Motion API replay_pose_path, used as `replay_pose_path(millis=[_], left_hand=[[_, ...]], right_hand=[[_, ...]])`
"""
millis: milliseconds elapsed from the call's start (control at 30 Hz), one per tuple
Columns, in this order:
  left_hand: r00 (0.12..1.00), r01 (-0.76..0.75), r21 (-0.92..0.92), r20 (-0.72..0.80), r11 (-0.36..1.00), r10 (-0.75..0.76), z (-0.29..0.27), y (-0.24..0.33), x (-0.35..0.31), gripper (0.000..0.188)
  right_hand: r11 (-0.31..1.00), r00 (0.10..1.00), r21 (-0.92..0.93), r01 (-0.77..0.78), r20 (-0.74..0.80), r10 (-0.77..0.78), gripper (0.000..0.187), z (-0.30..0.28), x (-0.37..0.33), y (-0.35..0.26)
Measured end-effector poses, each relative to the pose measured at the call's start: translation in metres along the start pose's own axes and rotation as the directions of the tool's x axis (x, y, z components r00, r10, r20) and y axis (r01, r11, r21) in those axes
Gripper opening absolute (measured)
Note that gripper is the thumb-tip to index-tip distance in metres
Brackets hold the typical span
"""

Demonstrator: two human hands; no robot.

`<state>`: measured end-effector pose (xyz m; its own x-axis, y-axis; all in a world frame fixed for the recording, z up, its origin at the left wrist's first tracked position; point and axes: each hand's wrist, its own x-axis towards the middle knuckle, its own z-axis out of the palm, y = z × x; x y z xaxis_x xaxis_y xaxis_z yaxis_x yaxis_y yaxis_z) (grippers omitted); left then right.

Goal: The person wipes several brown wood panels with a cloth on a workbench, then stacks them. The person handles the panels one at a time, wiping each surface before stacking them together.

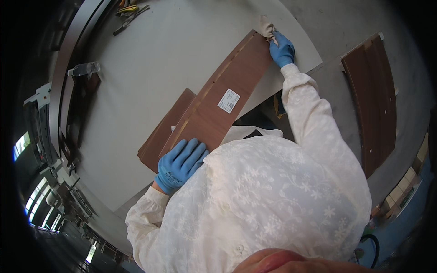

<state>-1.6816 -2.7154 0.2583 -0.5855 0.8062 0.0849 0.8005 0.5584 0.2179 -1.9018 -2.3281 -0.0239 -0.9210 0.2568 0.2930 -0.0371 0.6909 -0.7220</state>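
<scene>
A long brown wood-grain panel [214, 123] lies slantwise across the pale table, with a white printed label [228, 100] on its face. Flat on its near end rests my left hand [180, 165], in a blue glove with the fingers stretched out. My right hand [282, 48], gloved the same, is at the panel's far end, closed around a crumpled off-white cloth [266, 26]. Another brown panel [180, 107] sticks out from beneath the labelled one on the left side.
The pale table [132, 91] spreads under the panels. At its far left are hand tools [131, 18] and a clear plastic bottle [84, 69] beside dark panels [68, 104]. A stack of brown panels [373, 100] stands on the right.
</scene>
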Motion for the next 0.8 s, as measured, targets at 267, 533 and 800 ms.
replay_pose_path(millis=[267,533,800], left_hand=[[0.997,0.004,-0.041,-0.076,0.999,-0.007,-0.002,-0.004,0.003,0.028],[0.998,0.034,-0.021,-0.059,0.999,-0.035,-0.004,0.005,0.005,0.027],[0.987,0.053,-0.021,-0.151,0.998,-0.055,-0.013,0.027,0.0,0.033]], right_hand=[[0.436,0.597,0.533,-0.725,0.171,0.784,0.041,-0.053,-0.085,-0.027],[-0.254,0.52,0.648,-0.718,0.742,0.422,0.047,-0.021,-0.1,-0.093],[-0.001,0.588,0.704,-0.71,0.594,0.549,0.024,-0.043,-0.066,-0.115]])
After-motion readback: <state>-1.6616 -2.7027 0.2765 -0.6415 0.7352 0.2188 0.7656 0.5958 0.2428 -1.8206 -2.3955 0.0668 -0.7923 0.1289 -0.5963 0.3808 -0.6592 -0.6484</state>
